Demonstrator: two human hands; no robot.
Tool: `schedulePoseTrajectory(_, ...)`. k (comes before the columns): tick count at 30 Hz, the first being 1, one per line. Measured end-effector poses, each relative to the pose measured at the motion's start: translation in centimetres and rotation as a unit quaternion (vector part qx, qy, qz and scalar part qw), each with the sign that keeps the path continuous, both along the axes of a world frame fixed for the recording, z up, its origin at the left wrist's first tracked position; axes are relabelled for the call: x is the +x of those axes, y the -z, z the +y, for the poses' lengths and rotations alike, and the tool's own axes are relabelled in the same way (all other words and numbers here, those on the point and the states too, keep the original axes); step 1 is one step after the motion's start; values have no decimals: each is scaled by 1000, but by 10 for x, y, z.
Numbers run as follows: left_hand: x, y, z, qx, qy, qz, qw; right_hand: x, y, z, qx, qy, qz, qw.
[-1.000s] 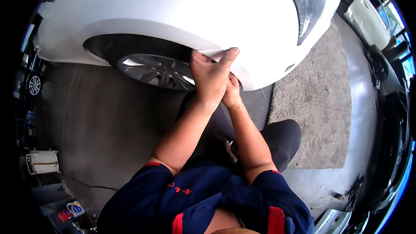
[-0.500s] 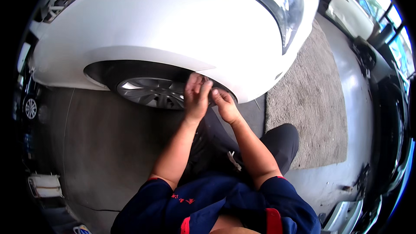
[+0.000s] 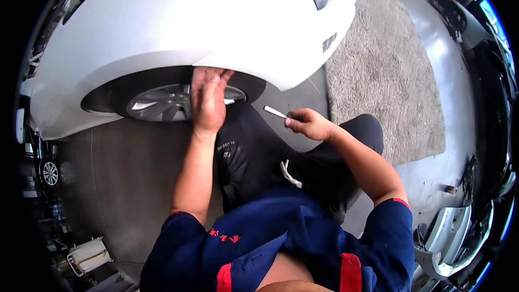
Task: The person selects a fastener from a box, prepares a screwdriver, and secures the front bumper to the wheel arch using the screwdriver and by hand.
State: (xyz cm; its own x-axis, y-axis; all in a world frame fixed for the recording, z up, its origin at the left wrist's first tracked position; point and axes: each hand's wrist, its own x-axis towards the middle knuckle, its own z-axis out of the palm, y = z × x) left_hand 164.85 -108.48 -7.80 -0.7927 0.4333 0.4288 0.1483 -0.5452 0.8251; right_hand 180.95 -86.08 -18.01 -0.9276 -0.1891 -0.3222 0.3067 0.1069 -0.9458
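A white car fender (image 3: 178, 16) arches over the front wheel (image 3: 162, 103). My left hand (image 3: 208, 103) reaches up to the lip of the wheel arch where the fender meets the bumper, its fingers stretched out and the thumb across them. The fingertips rest at that edge, partly in shadow. Away from the car, above my right thigh, my right hand (image 3: 311, 123) is closed on a thin, flat, whitish metal-looking strip (image 3: 274, 111). The strip's free end points toward the wheel; its exact kind is not clear.
My bent legs (image 3: 254, 140) in dark trousers are close below the bumper. A grey carpet (image 3: 389, 70) lies to the right on the floor. Loose car panels (image 3: 448, 232) stand at lower right, and dark body parts line the right rim. Another car's wheel (image 3: 50, 173) shows far left.
My right hand has drawn back from the arch, down and right, with the strip in it. My left hand stays at the lip. The view has shifted, so the car appears farther left and higher.
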Motion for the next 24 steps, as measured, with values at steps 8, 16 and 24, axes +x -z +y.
schedulePoseTrajectory(8,41,12,-12,-350,-126,115,921,47,15,24,-58,37,-74,995)
schedulePoseTrajectory(16,41,-138,125,-431,284,469,717,70,-54,21,-141,170,-150,964)
schedulePoseTrajectory(24,51,-174,182,-587,354,341,644,151,-129,17,-316,390,-204,841)
